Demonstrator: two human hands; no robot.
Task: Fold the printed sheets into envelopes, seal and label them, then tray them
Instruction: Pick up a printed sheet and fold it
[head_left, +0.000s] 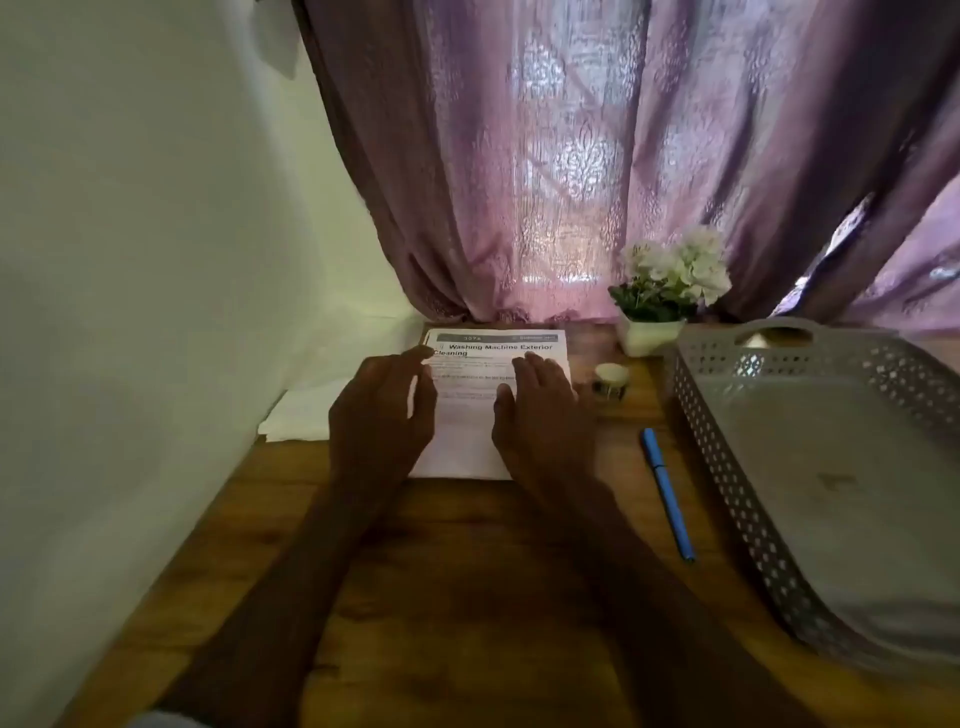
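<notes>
The printed sheet (488, 364) lies flat on the wooden desk (467, 571), near the curtain (519, 156); both hands rest on it. The left hand (379, 415) and right hand (540, 410) have straight, relaxed fingers, gripping nothing; the grey tray (737, 457) stands at the right.

Your printed sheet (470, 410) lies flat on the counter (467, 597).
White envelopes (301, 413) left of it; perforated grey tray (727, 415) right.
</notes>
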